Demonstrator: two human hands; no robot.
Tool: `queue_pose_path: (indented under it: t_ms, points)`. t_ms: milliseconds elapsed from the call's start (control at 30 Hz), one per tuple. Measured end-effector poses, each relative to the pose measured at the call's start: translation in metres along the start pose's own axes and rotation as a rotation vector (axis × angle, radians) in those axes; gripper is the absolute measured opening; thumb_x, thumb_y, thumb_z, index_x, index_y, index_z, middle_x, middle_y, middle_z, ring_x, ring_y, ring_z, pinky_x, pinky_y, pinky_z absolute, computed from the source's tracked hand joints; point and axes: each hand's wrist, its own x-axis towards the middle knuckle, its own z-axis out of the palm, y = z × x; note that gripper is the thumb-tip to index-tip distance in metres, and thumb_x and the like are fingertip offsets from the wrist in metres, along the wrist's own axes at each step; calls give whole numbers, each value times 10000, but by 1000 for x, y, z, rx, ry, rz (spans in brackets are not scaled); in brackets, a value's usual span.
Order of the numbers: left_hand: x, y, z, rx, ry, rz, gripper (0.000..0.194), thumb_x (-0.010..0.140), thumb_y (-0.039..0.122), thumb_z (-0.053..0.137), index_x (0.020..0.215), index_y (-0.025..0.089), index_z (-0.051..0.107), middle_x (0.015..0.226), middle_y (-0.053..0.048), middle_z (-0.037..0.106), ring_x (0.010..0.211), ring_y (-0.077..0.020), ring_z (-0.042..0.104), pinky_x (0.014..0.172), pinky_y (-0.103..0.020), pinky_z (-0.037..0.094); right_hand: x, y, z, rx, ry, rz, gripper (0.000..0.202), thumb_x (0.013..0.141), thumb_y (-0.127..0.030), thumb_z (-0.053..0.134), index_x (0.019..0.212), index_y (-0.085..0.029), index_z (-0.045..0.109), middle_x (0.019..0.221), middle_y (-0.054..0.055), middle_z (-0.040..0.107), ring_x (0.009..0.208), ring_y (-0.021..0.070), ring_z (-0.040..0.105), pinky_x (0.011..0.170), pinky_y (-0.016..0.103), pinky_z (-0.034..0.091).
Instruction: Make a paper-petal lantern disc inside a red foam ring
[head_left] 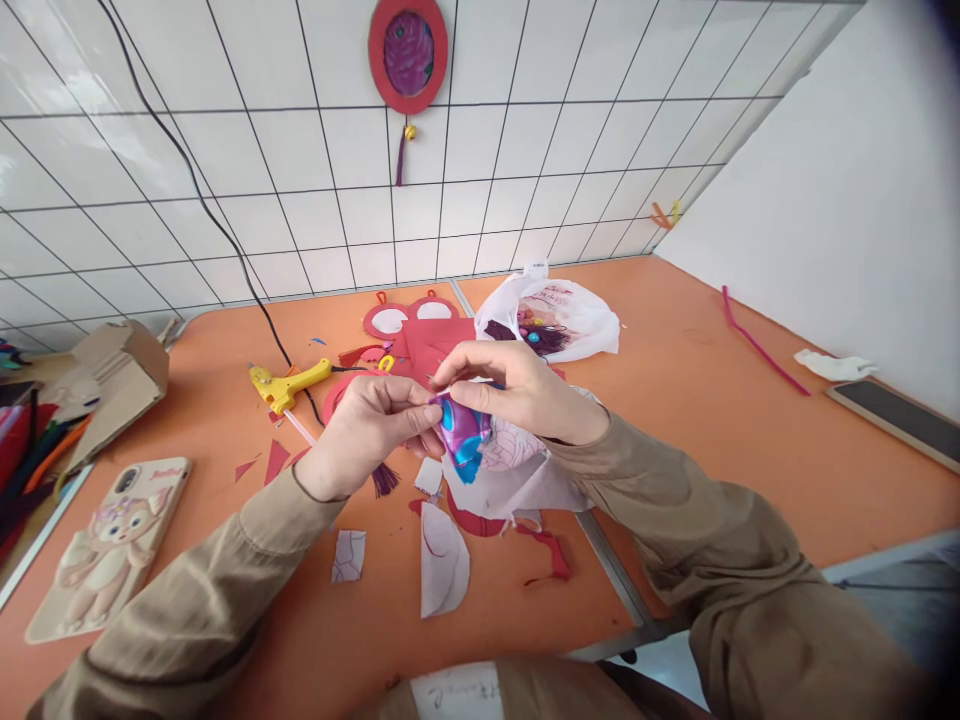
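A piece of shiny purple and blue fabric (466, 436) is held up over the middle of the table between both hands. My left hand (375, 425) pinches its left edge between thumb and fingers. From above, my right hand (510, 385) grips the top edge, its fingertips close to those of the left. Below the fabric lies white paper with line drawings (525, 470). Red sheets (431, 342) and two red rings with white centres, one a ring (390, 320), lie just beyond the hands. Under the left hand a dark purple tassel (385, 480) pokes out.
A yellow glue gun (289, 386) with a black cord lies left. A white plastic bag (585, 310) holding tassels and beads sits behind. Paper scraps (444, 562), a phone in a cartoon case (112, 550) and a cardboard box (124, 375) are around. A red oval ornament (372, 55) hangs on the tiles.
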Motion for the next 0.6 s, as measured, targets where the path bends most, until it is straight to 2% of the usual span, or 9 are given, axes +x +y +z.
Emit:
queue_pose_path:
  t_ms: [33,100,167,233,367,600]
  points:
    - [-1,1,1,22,21,2,177,683,257,859,630,155,724,547,-12,717,483,-97,662,484,-144,521,-1,-2,1,-33,51,-70,47,870,-205,606,883,-182,646,898,49,699,840,165,670,767,319,551]
    - [-2,3,3,58,57,4,205,687,287,854,616,150,720,538,-18,711,475,-97,655,480,-146,518,-3,-4,4,-148,145,-239,76,845,-142,613,880,-199,649,1007,66,704,986,203,681,869,378,557]
    - [-2,4,4,77,78,6,228,700,325,842,619,149,721,543,-25,712,479,-102,655,477,-155,521,-4,-6,7,-304,204,-413,120,832,-93,607,814,-206,643,1019,70,703,1088,241,664,928,430,545]
    - [-3,3,4,84,87,5,233,707,347,834,639,150,729,550,-26,715,484,-105,657,482,-162,530,-5,-6,8,-449,212,-524,152,831,-65,600,772,-200,638,999,78,708,1151,273,643,956,467,534]
    - [-4,2,5,95,101,-17,224,707,336,828,642,149,723,539,-23,712,471,-104,653,476,-161,532,-5,-4,9,-587,197,-566,159,843,-53,594,769,-181,651,1004,98,716,1193,305,625,955,494,544]
    - [-3,0,9,210,134,-7,143,749,229,747,638,147,710,529,-19,701,470,-96,636,480,-159,524,-7,-6,8,-695,137,-564,214,896,-78,544,748,-199,639,1011,62,721,1216,280,619,941,471,577]
